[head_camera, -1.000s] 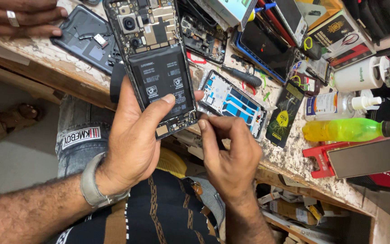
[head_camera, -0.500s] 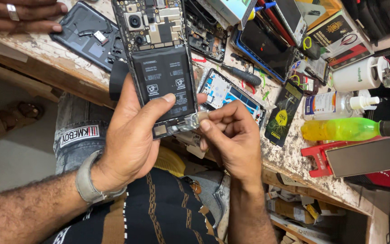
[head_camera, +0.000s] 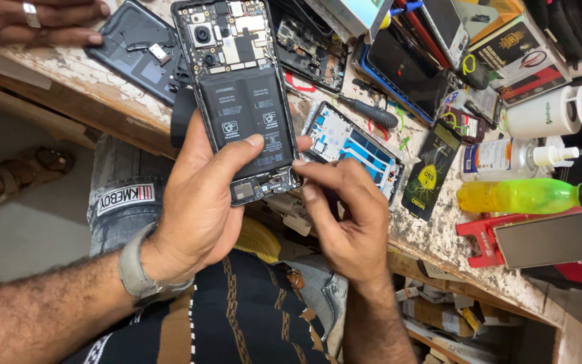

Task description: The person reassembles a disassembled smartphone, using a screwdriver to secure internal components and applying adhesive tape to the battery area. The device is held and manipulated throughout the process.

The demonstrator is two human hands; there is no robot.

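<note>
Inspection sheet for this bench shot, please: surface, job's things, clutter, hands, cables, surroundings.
Surface: worn, chipped wooden bench.
Job's things: opened phone, back off, battery exposed.
Clutter: phone frame, screwdriver, green bottle, clear pump bottle, back cover.
Hands: left hand grips the phone; right hand fingers at its lower corner.
Cables: nothing seen clearly.
Surroundings: another person's ringed hand on the bench; sandalled foot on floor.
</note>
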